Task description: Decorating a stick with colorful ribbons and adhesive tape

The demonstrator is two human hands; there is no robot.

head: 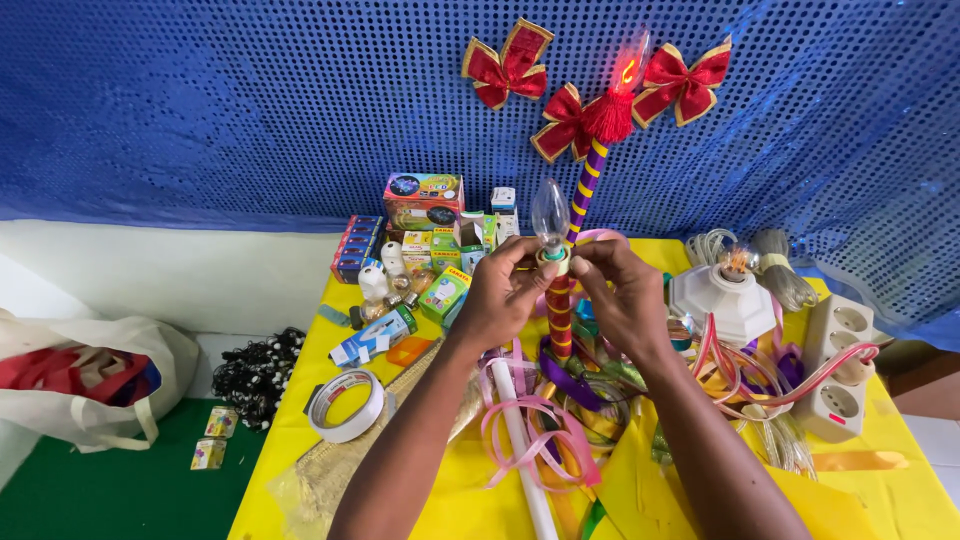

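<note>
A: Head view. What is gripped, and by which hand?

B: A clear candle-shaped bulb (550,212) is held upright at its base. The left hand (500,295) is closed around the socket end (553,259), fingers curled beneath it. The right hand (625,295) is pinched on the same base from the other side. The glass is left untouched, probably so it is not stressed.

A: Location of the bulb?

B: Above the yellow table (900,500), centre of view, atop a red-and-gold wrapped stick (560,320) that is steadied by the grip.

A: Surroundings noted?

B: A second wrapped stick (588,190) with a lit red bulb (630,65) is seen behind, flanked by red bows (508,65) against a blue sequinned cloth (200,100). Small bulb boxes (425,215) are stacked at the table's far left. A tape roll (346,405) lies near the left forearm. Pink ribbon (535,430) is heaped below the hands. A white lamp holder (722,300) and a white socket strip (840,370) are set to the right, near the wiring.
</note>
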